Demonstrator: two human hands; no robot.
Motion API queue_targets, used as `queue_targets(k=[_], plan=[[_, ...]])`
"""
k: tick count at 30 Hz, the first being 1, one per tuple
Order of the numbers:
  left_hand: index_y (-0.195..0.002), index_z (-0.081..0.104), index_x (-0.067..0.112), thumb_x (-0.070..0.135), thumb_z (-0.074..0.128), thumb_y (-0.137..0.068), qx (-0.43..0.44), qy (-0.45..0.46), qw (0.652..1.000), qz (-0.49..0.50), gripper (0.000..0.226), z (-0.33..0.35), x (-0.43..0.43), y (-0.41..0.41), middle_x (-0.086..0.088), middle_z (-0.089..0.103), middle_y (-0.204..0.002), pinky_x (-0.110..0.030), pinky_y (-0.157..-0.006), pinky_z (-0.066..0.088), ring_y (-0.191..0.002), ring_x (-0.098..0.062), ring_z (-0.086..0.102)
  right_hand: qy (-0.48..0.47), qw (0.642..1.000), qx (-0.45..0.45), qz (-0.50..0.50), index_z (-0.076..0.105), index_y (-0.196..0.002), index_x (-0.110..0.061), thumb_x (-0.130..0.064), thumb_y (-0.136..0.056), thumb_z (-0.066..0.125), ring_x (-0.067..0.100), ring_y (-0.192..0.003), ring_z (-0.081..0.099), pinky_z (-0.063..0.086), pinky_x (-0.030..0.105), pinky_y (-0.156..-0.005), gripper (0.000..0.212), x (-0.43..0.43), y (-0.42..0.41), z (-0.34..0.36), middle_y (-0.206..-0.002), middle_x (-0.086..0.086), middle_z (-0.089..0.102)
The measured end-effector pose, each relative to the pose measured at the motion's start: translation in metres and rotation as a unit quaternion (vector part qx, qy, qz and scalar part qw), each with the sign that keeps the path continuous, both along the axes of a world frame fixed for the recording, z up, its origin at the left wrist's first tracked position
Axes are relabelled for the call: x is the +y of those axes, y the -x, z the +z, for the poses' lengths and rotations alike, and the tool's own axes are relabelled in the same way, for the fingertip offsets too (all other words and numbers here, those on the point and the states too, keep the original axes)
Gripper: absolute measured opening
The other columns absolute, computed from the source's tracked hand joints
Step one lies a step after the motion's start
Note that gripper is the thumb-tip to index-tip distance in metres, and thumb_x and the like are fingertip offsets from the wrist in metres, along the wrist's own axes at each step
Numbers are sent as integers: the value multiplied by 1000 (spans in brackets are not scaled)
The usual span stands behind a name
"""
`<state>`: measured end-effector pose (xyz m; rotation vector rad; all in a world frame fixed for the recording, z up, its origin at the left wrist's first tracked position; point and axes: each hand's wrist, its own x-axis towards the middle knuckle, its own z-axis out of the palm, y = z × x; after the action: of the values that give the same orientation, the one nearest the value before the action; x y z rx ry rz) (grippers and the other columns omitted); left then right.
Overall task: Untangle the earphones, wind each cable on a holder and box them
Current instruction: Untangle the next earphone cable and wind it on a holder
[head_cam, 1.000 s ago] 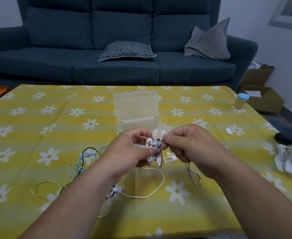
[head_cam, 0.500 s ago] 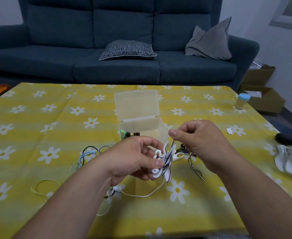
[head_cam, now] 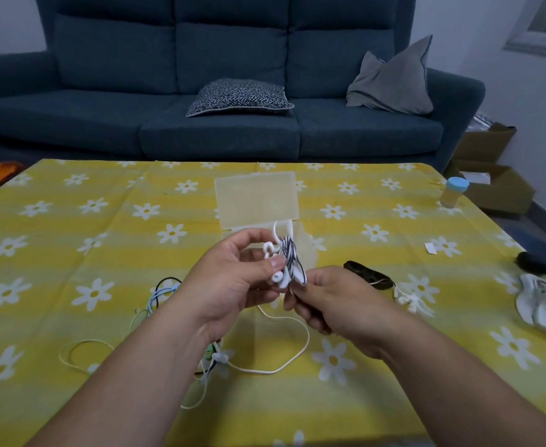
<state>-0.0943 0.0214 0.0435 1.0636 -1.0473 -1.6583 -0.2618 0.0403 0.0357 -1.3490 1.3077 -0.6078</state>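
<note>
A white holder point(head_cam: 269, 250) with a black-and-white striped cable point(head_cam: 292, 259) wound around it is up in the air over the table, just in front of the clear box point(head_cam: 309, 253). The left hand point(head_cam: 233, 282) grips the white holder. Its thumb presses on the front and its other fingers curl behind. A white earbud point(head_cam: 276, 277) sits just under the thumb. The right hand point(head_cam: 333, 301) has its fingers curled in, and its thumb and first finger pinch the bottom end of the striped cable.

The clear box is open, with its lid point(head_cam: 255, 198) tipped back. On the yellow flower tablecloth point(head_cam: 72, 221), beside the left arm, lies a tangle of cables point(head_cam: 162, 291). A long white cable point(head_cam: 297, 353) loops out between the two arms. To the right of the hands lie a flat black thing point(head_cam: 366, 274) and a small white thing point(head_cam: 408, 300). A little bottle point(head_cam: 453, 193) with a blue cap stands near the far right corner. Behind the table is a dark blue sofa point(head_cam: 233, 133).
</note>
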Motion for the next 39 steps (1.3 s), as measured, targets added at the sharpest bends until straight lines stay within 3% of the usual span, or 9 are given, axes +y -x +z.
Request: queue_targets(k=[8,13,18,25,28,33,36,39], plan=[[-97,62,15,-4,69,-84,-94,46,993,50,24,-9,-5,-4,-3,63,-71,-26,-50,50,-52,-18,60,15,998,-12,59,73,-85,-3,-16,-101,52,12,-47,33,26,22,-47,29,6,4,18,-54,0,44],[-98,63,9,-11,68,-82,-134,76,988,-9,25,-7,0,0,-13,62,-88,-23,-50,47,-55,-21,57,65,996,-61,-1,71,-76,-3,-14,-98,55,13,-47,24,18,25,-45,30,0,11,27,-49,-1,37],[-99,66,11,-7,71,-82,-168,82,977,-101,25,-6,3,1,-8,64,-90,-30,-58,50,-62,-25,61,111,986,-69,-102,66,-70,-2,-14,-93,64,11,-41,25,23,21,-43,26,-6,25,31,-43,-6,36],[-98,67,18,0,76,-80,-125,66,973,-183,27,0,6,0,-4,63,-85,-31,-60,50,-65,-27,61,156,976,2,-150,65,-64,-6,-27,-84,76,14,-44,26,29,20,-43,31,-9,32,27,-49,1,33],[-97,68,21,6,77,-73,-65,44,975,-206,30,3,8,0,-8,63,-87,-28,-55,51,-61,-26,61,132,978,-16,-158,62,-64,-8,-28,-86,74,15,-45,26,27,22,-44,33,-10,30,23,-49,1,33],[-98,65,18,1,78,-70,48,22,993,-110,35,6,8,3,-12,64,-82,-26,-50,53,-56,-21,62,40,993,-76,-81,58,-70,-10,-26,-101,53,12,-47,23,18,23,-44,36,-6,10,8,-50,-5,38],[-99,63,18,8,72,-67,56,17,998,2,35,5,2,3,-11,64,-79,-26,-50,54,-56,-19,62,6,998,-52,-31,64,-74,-12,-25,-104,48,12,-47,28,19,24,-45,36,-2,1,3,-56,-1,42],[-99,61,19,6,71,-74,33,9,997,72,29,0,-5,-2,-9,67,-77,-27,-53,54,-54,-16,63,-12,999,-42,18,69,-91,-1,-21,-105,45,12,-45,32,23,24,-46,34,3,-1,4,-58,1,46]])
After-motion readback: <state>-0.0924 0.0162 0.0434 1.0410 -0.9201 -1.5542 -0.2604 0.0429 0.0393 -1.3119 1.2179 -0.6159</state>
